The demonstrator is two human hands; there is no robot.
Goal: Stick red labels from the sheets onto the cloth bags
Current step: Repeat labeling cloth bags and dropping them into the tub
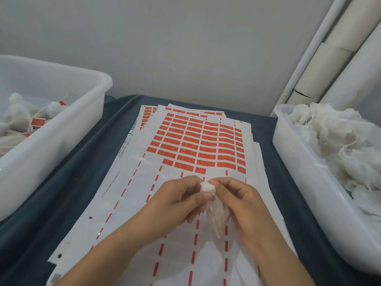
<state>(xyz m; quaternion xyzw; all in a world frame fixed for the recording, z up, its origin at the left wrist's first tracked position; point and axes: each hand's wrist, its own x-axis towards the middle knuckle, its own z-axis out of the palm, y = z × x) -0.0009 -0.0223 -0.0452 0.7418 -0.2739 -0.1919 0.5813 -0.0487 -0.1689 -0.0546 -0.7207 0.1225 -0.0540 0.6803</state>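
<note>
Both my hands are up over the near half of the label sheet (198, 153), working one small cloth bag (216, 213) between them. My left hand (177, 201) pinches the knotted top of the bag, thumb and fingers curled in tight against it, and my right hand (241, 201) grips the same neck from the other side, fingers bent round the cloth. The bag hangs down from that pinch, its pale, filled body tapering to a point above the paper. I cannot tell whether a label is on it; the neck is hidden by my fingers. Beneath my hands the sheet is stripped, only rows of red dashes left on the white backing, while the far half holds a grid of red labels (185, 145), the nearest row just beyond my fingertips. More sheets lie fanned underneath, their edges poking out at the far end and along the right. All of it sits on a worktop (86, 168) covered in dark blue. To my left is a white plastic tub (68, 129) with bags in it, red tags (38, 122) showing on strings. To my right a second white tub (305, 182) is heaped with loose white cloth (334, 137). Pale pipes (329, 58) run up the wall behind it.
</note>
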